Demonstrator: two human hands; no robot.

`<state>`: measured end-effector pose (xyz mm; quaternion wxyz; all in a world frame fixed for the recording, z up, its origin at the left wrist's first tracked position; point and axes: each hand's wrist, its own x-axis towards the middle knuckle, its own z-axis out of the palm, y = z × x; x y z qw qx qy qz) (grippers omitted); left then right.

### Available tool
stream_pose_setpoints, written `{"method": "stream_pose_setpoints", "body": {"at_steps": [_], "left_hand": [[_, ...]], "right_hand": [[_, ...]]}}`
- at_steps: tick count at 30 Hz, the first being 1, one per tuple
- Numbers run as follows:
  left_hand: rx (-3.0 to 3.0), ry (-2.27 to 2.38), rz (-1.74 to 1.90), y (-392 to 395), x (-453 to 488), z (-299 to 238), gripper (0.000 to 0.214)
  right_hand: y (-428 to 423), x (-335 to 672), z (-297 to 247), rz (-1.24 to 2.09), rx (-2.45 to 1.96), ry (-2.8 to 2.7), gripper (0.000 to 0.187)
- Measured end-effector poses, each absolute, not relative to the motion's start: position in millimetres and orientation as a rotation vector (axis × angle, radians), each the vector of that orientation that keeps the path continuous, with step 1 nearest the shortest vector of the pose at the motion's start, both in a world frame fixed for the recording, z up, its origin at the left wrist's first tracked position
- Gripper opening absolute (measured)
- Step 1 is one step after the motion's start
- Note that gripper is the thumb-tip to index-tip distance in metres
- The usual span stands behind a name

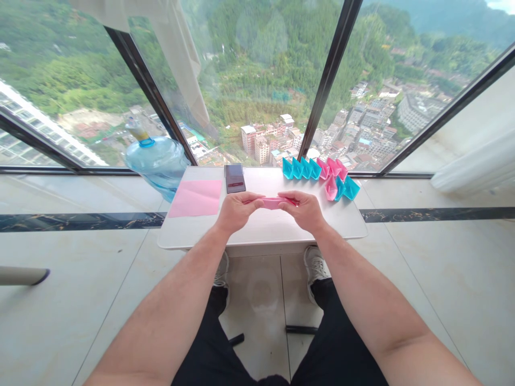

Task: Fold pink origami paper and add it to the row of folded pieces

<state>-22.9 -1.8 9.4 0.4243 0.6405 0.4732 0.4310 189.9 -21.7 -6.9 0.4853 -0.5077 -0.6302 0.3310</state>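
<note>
Pink folded paper (271,203) runs its long axis side to side; from here I have the left hand (238,211) pinching its left end and the right hand (302,209) its right, both equally near; from the phone (235,179), it lies rightward on the near side, the flat pink sheet (196,198) leftward, the folded shapes (323,170) farther rightward.

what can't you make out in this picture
In the head view:
Folded pink paper: ends hidden by the left hand and right hand.
Phone: upper part blurred.
Left shoe: partly hidden by the left arm.
Pole: cut off by the left edge.
</note>
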Motion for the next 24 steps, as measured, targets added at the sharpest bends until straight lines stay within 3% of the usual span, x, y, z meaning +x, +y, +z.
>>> {"method": "stream_pose_setpoints", "body": {"at_steps": [24], "left_hand": [[1.732,1.183,1.069,-3.4,-22.5,6.9,0.025]], "right_hand": [[-23.8,187.0,-2.6,0.794,-1.253,-1.578,0.022]]}}
